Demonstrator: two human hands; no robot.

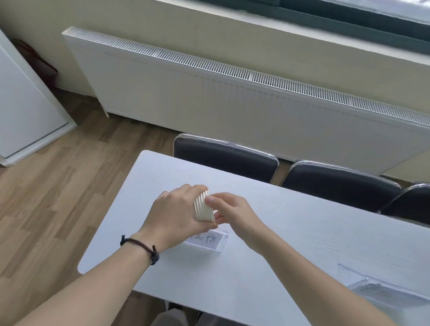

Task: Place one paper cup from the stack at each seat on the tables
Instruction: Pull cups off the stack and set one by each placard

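A stack of several nested paper cups [203, 206] lies sideways, rims toward the right, held above the pale grey table [297, 235]. My left hand [176, 213] wraps around the stack from the left and hides most of it. My right hand [231, 211] pinches the rim end of the stack with thumb and fingers. Both hands hover over a clear name card holder [212, 241] at the table's left end.
Three black padded chairs [224, 157] [339, 180] [417, 202] line the table's far side, in front of a long white radiator [231, 96]. A second clear name card holder [384, 291] sits at the near right. A white cabinet [14, 101] stands at the left on wood flooring.
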